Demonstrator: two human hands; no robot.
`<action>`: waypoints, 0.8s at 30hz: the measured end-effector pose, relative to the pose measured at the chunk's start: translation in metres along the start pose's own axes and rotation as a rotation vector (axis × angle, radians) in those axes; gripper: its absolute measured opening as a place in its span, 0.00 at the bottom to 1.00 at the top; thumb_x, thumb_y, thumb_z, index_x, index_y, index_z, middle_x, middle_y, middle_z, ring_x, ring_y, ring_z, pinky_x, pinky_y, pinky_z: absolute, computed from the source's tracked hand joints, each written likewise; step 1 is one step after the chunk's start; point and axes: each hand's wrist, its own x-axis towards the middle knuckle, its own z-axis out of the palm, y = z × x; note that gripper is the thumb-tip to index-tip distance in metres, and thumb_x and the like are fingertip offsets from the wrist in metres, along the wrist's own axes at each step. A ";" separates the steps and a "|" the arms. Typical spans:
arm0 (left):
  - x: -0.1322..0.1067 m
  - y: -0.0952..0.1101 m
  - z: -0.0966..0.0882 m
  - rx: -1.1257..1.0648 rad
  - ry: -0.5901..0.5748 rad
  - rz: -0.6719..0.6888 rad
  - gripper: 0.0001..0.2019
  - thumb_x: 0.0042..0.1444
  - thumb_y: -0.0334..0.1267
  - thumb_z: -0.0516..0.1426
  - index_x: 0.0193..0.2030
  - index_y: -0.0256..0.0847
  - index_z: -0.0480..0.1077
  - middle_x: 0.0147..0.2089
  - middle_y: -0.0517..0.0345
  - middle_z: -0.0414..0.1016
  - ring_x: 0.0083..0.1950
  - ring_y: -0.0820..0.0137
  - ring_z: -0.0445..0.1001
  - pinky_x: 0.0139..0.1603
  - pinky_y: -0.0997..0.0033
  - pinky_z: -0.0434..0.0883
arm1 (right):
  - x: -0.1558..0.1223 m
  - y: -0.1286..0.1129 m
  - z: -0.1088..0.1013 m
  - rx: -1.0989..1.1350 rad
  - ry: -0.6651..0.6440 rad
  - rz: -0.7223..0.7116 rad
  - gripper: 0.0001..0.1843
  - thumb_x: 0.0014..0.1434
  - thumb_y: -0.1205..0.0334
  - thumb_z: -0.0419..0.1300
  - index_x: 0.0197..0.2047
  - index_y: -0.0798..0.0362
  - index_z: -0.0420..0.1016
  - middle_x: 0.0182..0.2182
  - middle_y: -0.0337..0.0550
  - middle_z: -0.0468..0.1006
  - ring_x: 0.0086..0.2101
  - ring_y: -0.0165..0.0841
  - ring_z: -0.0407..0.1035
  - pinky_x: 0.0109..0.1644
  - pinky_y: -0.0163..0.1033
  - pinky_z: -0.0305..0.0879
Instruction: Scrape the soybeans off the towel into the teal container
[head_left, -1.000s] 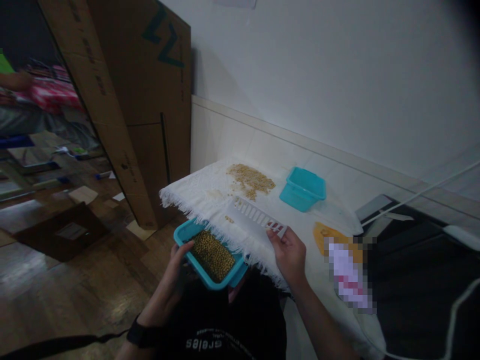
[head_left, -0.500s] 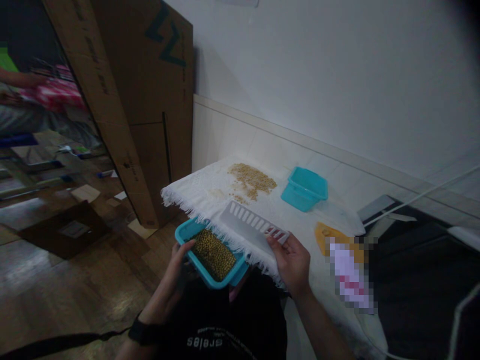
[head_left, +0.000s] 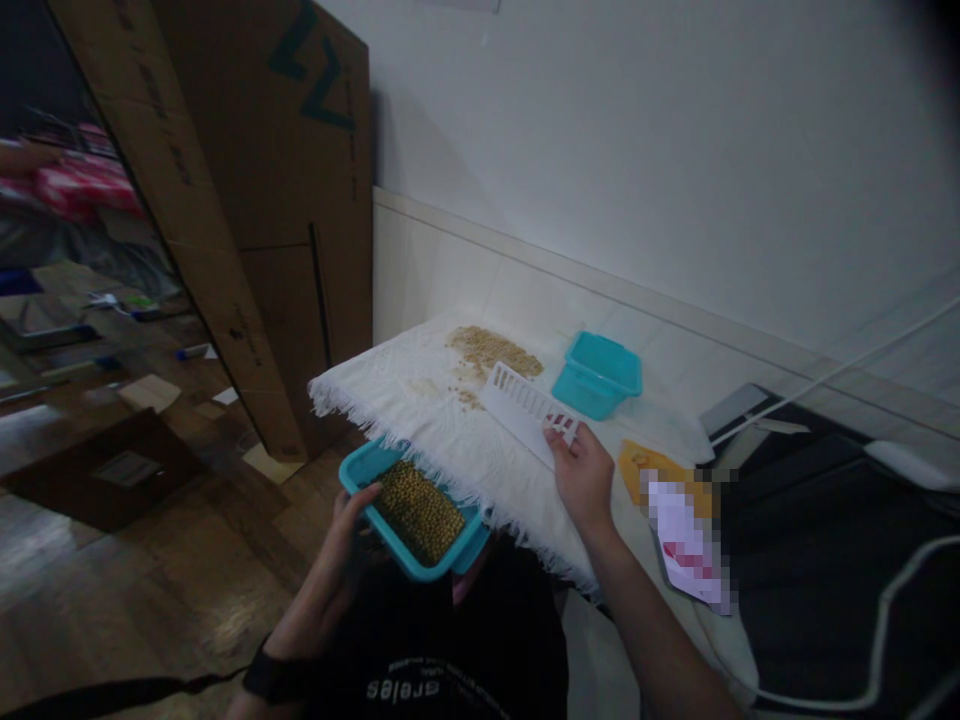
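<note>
My left hand grips the near left rim of a turquoise plastic basin, which is partly filled with yellowish beans. The basin sits just below the fringed edge of a white cloth that covers the table. Between the thumb and fingers of my right hand is a white slotted plastic strip, held over the cloth with its far end close to a spread of beans. Behind it on the cloth stands a second turquoise basin.
A tall cardboard box rises at the left, against the white wall. To the right are a yellow packet, a pale pouch, a black surface and a white cable. Cardboard pieces lie on the floor; another person's arm shows far left.
My right hand has carried the slotted strip away from the cloth's front edge, up toward the spread beans. My left hand still holds the basin. The view has shifted slightly.
</note>
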 end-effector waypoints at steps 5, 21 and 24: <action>-0.001 0.001 0.001 0.005 -0.001 0.000 0.30 0.54 0.58 0.72 0.60 0.53 0.72 0.50 0.51 0.82 0.47 0.53 0.85 0.36 0.61 0.80 | -0.003 -0.003 0.004 -0.010 -0.015 -0.002 0.21 0.67 0.38 0.67 0.39 0.48 0.81 0.35 0.47 0.91 0.37 0.47 0.86 0.45 0.47 0.79; -0.008 0.007 0.006 0.009 0.008 -0.020 0.24 0.59 0.54 0.69 0.59 0.53 0.71 0.51 0.53 0.80 0.45 0.55 0.84 0.34 0.63 0.79 | -0.002 -0.001 0.006 0.023 -0.019 -0.016 0.23 0.67 0.36 0.67 0.42 0.48 0.82 0.37 0.48 0.91 0.38 0.47 0.86 0.42 0.46 0.80; -0.005 0.004 0.004 0.017 0.002 -0.008 0.24 0.60 0.55 0.68 0.59 0.54 0.70 0.50 0.54 0.79 0.44 0.56 0.84 0.33 0.63 0.79 | -0.001 -0.005 0.008 0.017 -0.040 -0.020 0.21 0.68 0.38 0.66 0.42 0.48 0.82 0.37 0.48 0.91 0.38 0.47 0.86 0.43 0.46 0.80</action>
